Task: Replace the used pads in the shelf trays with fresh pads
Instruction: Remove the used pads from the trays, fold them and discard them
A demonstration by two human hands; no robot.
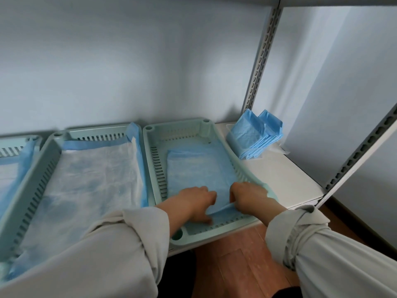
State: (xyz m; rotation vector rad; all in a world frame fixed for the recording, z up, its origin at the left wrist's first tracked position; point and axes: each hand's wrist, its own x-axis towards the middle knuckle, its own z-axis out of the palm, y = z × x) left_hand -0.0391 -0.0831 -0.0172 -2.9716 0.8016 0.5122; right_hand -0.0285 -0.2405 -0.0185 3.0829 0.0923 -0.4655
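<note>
- Right now both hands work at the near end of the right tray (154, 168), a pale green plastic basket with slotted walls, rounded corners and round corner holes.
- Blue pad (193, 166) lies inside that tray: thin, crinkly, plastic-backed side up, not yet fully spread, near edge lifted and folded.
- Left hand (194, 204): fingers curled down onto the pad's near edge, pinching it against the tray floor; fingertips blurred.
- Right hand (247, 195): fingers curled, gripping the lifted pad edge by the tray's near right wall.
- Middle tray (38, 179), same slotted green plastic, holds a spread pad (86, 181): white quilted fluffy face up, blue border running up the walls.
- Left tray (12, 147) only partly in view, also lined in blue and white.
- Stack of folded pads (253, 134) sits on the white shelf (285, 179) just beside the right tray, blue, creased, squarish.
- Grey perforated metal uprights (261, 61) frame the shelf; beige sleeves (322, 244) pushed up on both arms; reddish wood floor (232, 265) below.
</note>
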